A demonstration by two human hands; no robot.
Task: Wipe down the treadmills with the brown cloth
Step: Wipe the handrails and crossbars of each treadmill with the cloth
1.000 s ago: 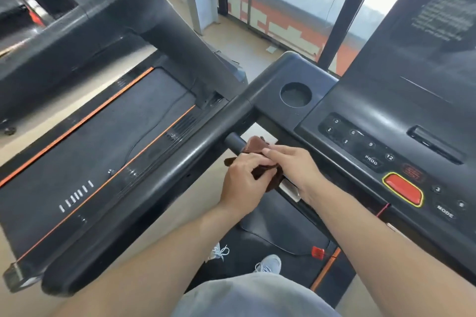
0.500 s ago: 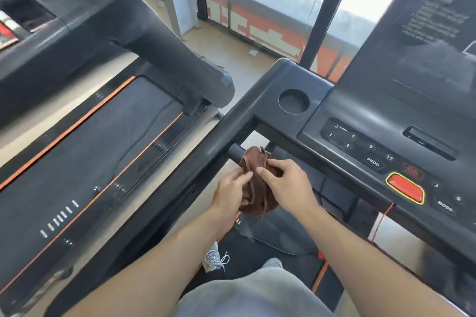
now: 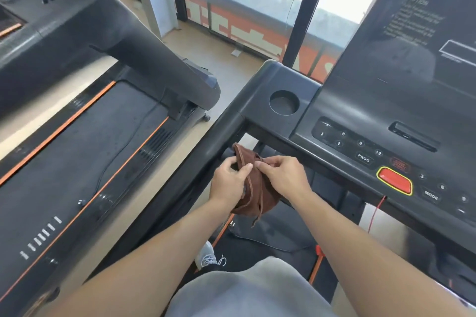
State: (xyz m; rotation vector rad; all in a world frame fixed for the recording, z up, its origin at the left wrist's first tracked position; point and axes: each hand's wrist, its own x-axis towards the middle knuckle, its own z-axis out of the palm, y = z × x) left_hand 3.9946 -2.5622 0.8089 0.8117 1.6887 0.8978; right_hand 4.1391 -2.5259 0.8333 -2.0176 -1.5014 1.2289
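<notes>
Head view: both hands — left hand (image 3: 230, 183), right hand (image 3: 283, 177) — pinch the brown cloth (image 3: 253, 192) between curled fingers, just below the treadmill console (image 3: 360, 116). Wiping seems paused; the console and neighbouring treadmill (image 3: 77, 152) likely remain.

Working in the gap below the console (image 3: 360, 121), between the side rail (image 3: 180, 183) on the left and the console underside on the right. Blocking passage upward: console edge with red stop button (image 3: 394, 180). Hanging into the gap at right: red cord (image 3: 376, 213). Lying open between the two treadmills: a strip of bare floor (image 3: 224, 64). Bounding that strip at left: neighbouring treadmill upright (image 3: 154, 64).
</notes>
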